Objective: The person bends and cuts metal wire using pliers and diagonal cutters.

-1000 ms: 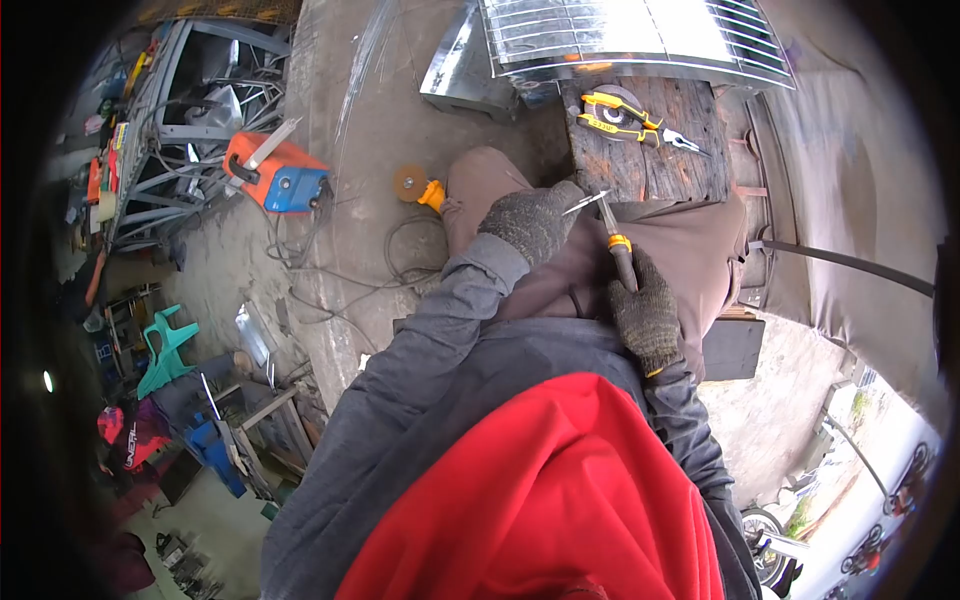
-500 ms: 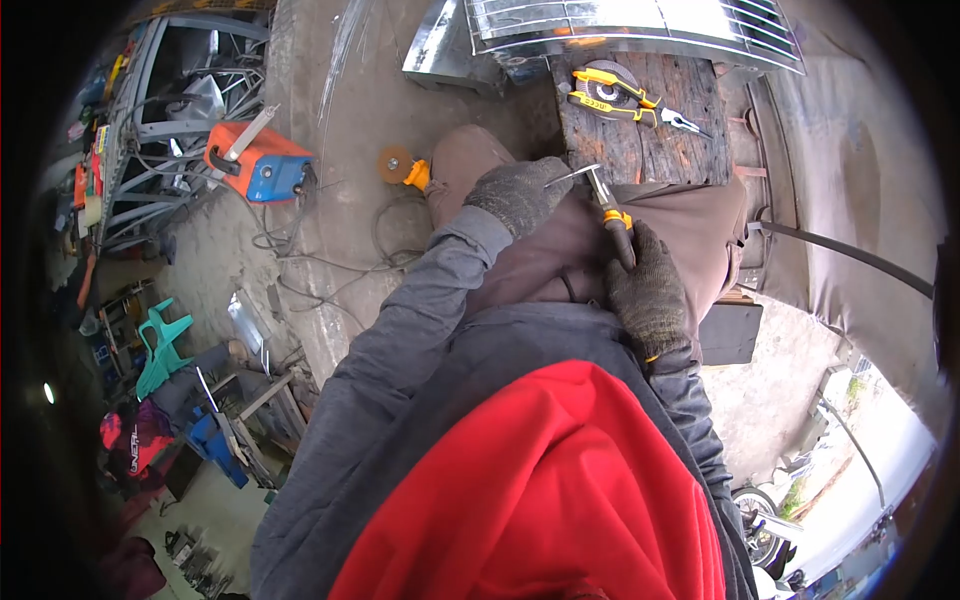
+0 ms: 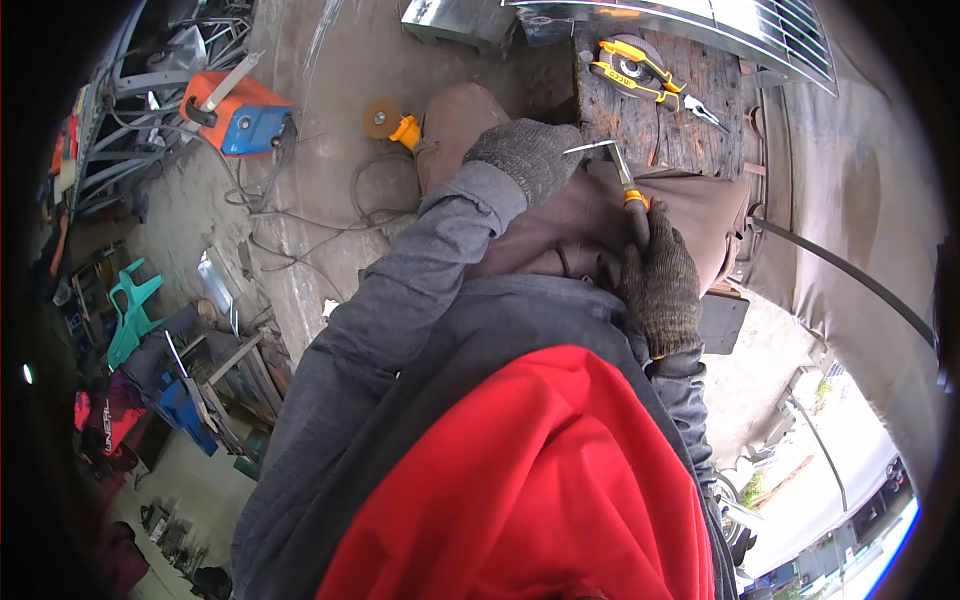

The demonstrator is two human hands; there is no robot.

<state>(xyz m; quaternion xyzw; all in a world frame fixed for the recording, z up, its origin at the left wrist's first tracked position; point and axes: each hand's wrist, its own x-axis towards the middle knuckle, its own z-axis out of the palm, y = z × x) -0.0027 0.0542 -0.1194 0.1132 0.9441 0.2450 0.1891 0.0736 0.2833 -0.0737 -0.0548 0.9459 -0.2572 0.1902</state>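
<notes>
In my gloved left hand (image 3: pixel 525 160), closed above my lap, is a thin silvery metal rod (image 3: pixel 588 147) that sticks out to the right. My gloved right hand (image 3: pixel 662 285) is wrapped round the dark handles of pliers (image 3: pixel 636 200) with orange near the metal jaws. The jaws point up and away from me, their tips right at the rod's free end. Both sit close to the near edge of a worn wooden board (image 3: pixel 655 135). My palms and the far ends of what they hold are hidden.
On the board lie yellow-and-black pliers (image 3: pixel 690 105) and a grinding disc (image 3: pixel 628 65). A metal grille (image 3: pixel 790 40) stands beyond it. To the left are an angle grinder (image 3: pixel 395 125), loose cables and an orange-and-blue machine (image 3: pixel 240 115). A teal plastic chair (image 3: pixel 132 310) lies further left.
My view has shifted, so the board sits higher and further right. Both hands have moved slightly up and away from me, still holding the rod and the pliers.
</notes>
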